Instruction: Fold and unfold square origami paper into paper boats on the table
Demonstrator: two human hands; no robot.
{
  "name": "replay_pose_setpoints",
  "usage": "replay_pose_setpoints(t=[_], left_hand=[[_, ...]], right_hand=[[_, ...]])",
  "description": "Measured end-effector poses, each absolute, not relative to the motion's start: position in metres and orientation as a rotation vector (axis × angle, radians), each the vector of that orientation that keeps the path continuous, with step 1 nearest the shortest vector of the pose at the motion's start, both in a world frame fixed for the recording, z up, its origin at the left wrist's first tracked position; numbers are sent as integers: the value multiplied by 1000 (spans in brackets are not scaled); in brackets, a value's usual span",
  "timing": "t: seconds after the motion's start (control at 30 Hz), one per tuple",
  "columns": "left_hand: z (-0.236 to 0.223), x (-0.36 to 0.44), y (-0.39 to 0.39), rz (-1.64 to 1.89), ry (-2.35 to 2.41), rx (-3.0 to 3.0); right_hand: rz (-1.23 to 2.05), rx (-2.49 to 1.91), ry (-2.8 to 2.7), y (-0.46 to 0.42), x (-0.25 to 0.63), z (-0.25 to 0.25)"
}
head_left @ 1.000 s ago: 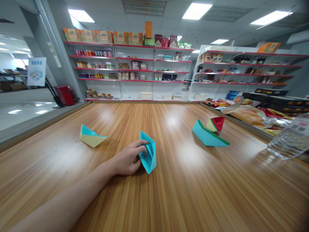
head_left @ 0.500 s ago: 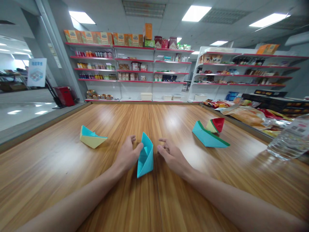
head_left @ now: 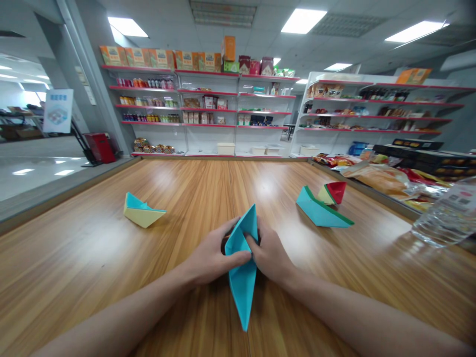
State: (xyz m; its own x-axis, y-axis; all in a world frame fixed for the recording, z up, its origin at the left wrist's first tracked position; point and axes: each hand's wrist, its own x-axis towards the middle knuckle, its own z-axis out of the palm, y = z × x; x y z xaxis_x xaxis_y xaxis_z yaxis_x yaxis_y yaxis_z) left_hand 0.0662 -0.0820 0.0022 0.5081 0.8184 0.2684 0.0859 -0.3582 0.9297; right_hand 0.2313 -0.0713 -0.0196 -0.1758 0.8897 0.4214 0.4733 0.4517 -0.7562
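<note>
A light-blue folded paper boat (head_left: 242, 282) is held between my two hands, its long points facing toward and away from me. My left hand (head_left: 215, 253) grips its left side, thumb pressed inside the fold and fingers hidden behind the paper. On the opposite side my right hand (head_left: 273, 253) closes on the boat, its thumb also in the opening by the middle peak. A yellow and blue paper boat (head_left: 143, 213) lies to the left. Over on the right rest a blue paper boat with a green rim (head_left: 323, 213) and a smaller yellow and red one (head_left: 332, 192).
The wooden table (head_left: 178, 183) has a raised edge. A clear plastic bottle (head_left: 446, 213) lies at the right, near packaged snacks (head_left: 379, 178) and black boxes (head_left: 412, 156). Shelves of goods (head_left: 208, 109) stand beyond the table.
The blue paper boat has come up closer to me and slightly right, and looks larger. My right hand, apart from it before, now grips it together with the left.
</note>
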Motion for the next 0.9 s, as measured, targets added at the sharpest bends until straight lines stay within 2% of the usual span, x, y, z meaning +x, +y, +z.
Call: replay_pose_setpoints(t=[0.5, 0.9], left_hand=[[-12, 58, -68, 1054, 889, 1513], [-20, 57, -61, 1118, 858, 1321]], right_hand=[[714, -1169, -1802, -72, 230, -25], [108, -1212, -2052, -75, 232, -21]])
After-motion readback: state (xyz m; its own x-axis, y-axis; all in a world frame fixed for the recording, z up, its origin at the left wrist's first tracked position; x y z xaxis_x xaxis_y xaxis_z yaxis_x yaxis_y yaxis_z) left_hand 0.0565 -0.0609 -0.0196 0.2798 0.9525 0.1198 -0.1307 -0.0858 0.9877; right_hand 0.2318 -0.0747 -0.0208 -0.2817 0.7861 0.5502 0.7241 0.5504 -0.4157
